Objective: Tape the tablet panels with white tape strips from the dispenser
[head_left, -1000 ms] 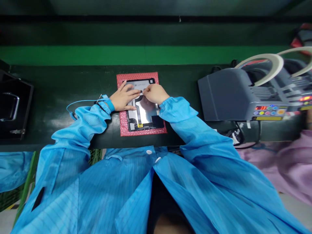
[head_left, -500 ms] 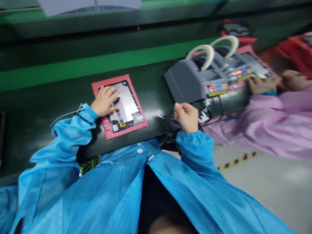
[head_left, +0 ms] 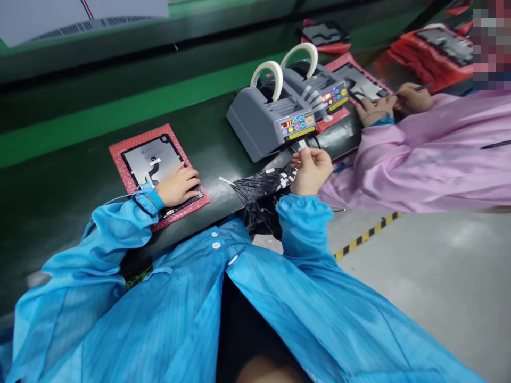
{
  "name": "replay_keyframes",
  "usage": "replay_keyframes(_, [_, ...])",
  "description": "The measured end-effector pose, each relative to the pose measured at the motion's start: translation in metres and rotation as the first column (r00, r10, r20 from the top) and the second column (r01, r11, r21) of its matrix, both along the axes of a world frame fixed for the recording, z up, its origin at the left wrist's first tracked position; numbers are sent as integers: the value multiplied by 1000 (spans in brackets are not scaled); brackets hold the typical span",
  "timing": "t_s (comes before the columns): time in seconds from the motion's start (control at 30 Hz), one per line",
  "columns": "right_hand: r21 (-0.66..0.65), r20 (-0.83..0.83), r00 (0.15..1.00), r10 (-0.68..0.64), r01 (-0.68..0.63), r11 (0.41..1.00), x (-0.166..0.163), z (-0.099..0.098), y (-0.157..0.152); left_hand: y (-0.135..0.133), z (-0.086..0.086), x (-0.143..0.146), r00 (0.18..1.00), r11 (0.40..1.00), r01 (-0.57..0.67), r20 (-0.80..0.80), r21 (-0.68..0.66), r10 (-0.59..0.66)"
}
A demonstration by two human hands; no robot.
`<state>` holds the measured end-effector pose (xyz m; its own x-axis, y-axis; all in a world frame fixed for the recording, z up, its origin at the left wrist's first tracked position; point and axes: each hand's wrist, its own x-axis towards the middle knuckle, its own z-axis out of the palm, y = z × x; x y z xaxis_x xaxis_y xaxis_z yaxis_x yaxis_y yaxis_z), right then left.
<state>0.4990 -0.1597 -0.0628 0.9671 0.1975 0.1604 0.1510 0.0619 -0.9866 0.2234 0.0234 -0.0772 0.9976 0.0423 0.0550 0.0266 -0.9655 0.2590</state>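
A flat tablet-like panel [head_left: 138, 159] with a silvery face, a dark border and a black flex strip lies on a pink bubble-wrap sheet [head_left: 118, 154]. My left hand [head_left: 179, 186] rests flat over its lower right part, fingers stretched out, hiding that area. My right hand [head_left: 311, 170] is closed in a pinch at the front of the nearer grey tape dispenser [head_left: 259, 122]. A small white strip [head_left: 302, 144] shows at its fingertips. Just left of that hand lies a bundle of black cables [head_left: 255, 186] with white tags, hanging over the table edge.
A second tape dispenser [head_left: 315, 85] stands behind the first. At right, a co-worker's hands [head_left: 377, 109] work at another panel [head_left: 361, 80], one holding a thin dark tool. Red wrapped panels [head_left: 435, 53] are stacked beyond. A blue wrist cord [head_left: 120, 199] runs from my left wrist.
My view has swung right. The left hand has slid from the panel's upper left side to its lower right. My right hand has come up to the dispenser's front, a white strip now at its fingertips.
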Motion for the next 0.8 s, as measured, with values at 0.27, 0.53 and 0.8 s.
replay_keyframes(0.27, [-80,-53,996,68,-72,994,15,-14,-6,2,10,0,997,998,41,-72,36,-38])
replay_keyframes(0.53, [-81,-175,984,15,-30,996,8,9,8,0,12,1,995,995,54,-82,80,-48])
replay_keyframes(0.8, [-70,78,997,17,-11,997,-2,12,1,-2,20,6,997,997,-11,81,-76,17])
